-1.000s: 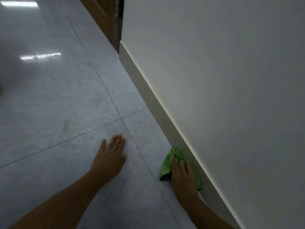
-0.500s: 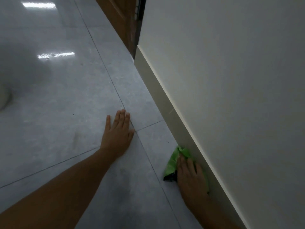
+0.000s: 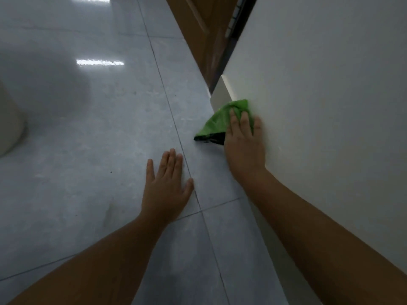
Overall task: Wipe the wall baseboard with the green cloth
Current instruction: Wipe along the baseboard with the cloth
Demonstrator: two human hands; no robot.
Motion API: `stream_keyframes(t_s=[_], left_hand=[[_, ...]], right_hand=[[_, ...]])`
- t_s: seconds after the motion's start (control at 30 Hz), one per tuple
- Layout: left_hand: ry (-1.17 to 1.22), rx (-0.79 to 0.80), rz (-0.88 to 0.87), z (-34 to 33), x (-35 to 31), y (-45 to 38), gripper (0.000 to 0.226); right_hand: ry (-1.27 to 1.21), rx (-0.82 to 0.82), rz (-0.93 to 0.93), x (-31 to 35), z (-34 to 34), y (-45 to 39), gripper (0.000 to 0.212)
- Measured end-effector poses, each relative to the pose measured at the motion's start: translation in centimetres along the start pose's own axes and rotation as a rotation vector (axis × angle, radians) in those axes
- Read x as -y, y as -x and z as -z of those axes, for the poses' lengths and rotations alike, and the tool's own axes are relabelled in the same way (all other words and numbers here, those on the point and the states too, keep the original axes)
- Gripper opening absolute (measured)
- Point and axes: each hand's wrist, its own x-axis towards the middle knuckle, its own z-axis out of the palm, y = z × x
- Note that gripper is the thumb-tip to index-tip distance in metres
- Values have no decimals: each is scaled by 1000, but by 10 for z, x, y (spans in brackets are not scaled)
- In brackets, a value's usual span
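Note:
My right hand [image 3: 244, 148] presses the green cloth [image 3: 218, 122] flat against the pale baseboard [image 3: 221, 95], close to where the baseboard ends at the doorway. The cloth bunches under my fingers and its dark lower edge trails onto the floor. My left hand [image 3: 166, 186] lies palm down on the grey floor tile, fingers spread, a short way left of the right hand. My right forearm hides the baseboard stretch nearer to me.
The white wall [image 3: 330, 106] fills the right side. A brown wooden door [image 3: 198, 29] stands beyond the wall's end. A pale rounded object [image 3: 8, 126] sits at the left edge. Glossy grey floor tiles [image 3: 88, 128] stretch left and ahead.
My right hand has slid the cloth forward along the baseboard toward the doorway end. The view has moved forward with it, and my left hand now rests behind the right one.

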Motion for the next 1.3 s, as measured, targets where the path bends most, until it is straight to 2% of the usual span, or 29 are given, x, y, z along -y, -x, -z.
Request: stream_keyframes(t_s=[0.07,0.17,0.27,0.4,0.53,0.6,0.73,0.83,0.87,0.97,1.1,1.2,1.3], left_hand=[[8,7,-6,-4,4,5,69],[72,36,-21,2,2,5,65],[119,11,-22,9,3,2,62],[156,-58,-5,12,3,-6,62],[163,-95,-3,8,-1,-11,62],[149,-90,-4,4,1,-11,62],[146,-84,-8,2,8,-9,63],[134,-85,-7,0,12,-2,62],[143,-86,-8,1,9,-2,62],[182,-87,-13,5,0,-7,62],[164,-126,-9,15,2,-23,61],[145,-112,1,13,-2,-17,61],[149,-83,3,11,-10,-14,62]], right_hand=[[31,118,142,3,2,9,46],[237,243,126,2,4,58,54],[260,356,413,-7,-8,72,58],[205,138,346,-7,-7,-20,62],[222,211,115,7,9,-116,65],[237,245,90,18,5,-129,63],[262,286,307,37,-14,-60,59],[385,417,531,43,-17,36,61],[430,468,547,36,-15,58,61],[319,514,448,19,-17,63,55],[109,331,270,13,-3,-20,53],[115,255,277,17,1,-84,52],[125,261,204,24,-2,-116,54]])
